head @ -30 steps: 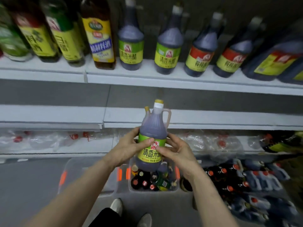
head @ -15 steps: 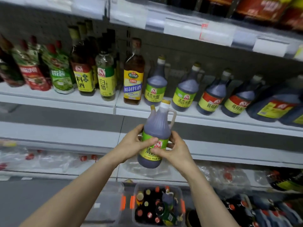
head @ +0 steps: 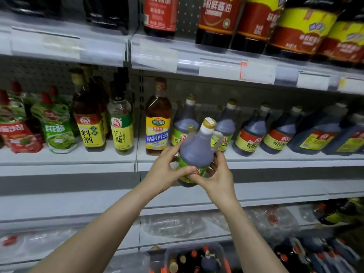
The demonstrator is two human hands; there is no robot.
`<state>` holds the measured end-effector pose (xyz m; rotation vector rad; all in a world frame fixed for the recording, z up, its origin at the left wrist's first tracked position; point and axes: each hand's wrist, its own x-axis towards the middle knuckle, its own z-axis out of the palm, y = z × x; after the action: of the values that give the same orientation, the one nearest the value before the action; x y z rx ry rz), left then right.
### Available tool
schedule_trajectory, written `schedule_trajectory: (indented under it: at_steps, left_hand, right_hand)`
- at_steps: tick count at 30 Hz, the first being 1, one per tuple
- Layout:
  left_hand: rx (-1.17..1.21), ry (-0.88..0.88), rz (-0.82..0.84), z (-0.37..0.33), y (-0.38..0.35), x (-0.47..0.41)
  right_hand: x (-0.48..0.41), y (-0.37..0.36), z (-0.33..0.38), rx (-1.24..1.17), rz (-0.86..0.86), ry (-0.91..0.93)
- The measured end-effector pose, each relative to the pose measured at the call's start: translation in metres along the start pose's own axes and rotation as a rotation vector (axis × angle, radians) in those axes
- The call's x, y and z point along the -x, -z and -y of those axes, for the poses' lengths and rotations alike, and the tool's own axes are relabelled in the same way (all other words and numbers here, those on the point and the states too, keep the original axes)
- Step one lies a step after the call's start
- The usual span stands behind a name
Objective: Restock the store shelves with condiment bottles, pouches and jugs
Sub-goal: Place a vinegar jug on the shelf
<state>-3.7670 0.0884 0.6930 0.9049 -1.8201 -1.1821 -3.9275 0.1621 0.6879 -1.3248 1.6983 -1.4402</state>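
Observation:
A dark vinegar jug [head: 197,148] with a green label, a gold cap and a side handle is held in front of the middle shelf [head: 78,160], tilted a little to the right. My left hand [head: 165,170] grips its lower left side, thumb across the label. My right hand [head: 218,174] grips the lower right side. Two matching green-label jugs [head: 184,123] stand on the shelf just behind it.
Pouches [head: 57,125], cooking wine and white vinegar bottles [head: 121,125] fill the shelf's left; red-label jugs [head: 252,133] and big dark jugs [head: 319,131] its right. Large soy sauce jugs [head: 303,26] sit on the upper shelf. A crate of bottles [head: 195,259] lies on the floor below.
Both hands have lifted the jug from above the floor crate up to the middle shelf. My view has risen with it, and the upper shelf now shows.

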Motion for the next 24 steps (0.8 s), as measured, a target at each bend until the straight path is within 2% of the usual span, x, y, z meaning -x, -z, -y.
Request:
schedule_trajectory:
  at_steps: [8, 24]
  left_hand:
    - [0.060, -0.004, -0.087, 0.006, 0.000, -0.028]
    - [-0.011, 0.060, -0.070, 0.019, -0.019, -0.048]
  right_hand:
    - [-0.043, -0.011, -0.001, 0.063, 0.008, 0.025]
    - [-0.068, -0.014, -0.020, 0.074, 0.035, 0.032]
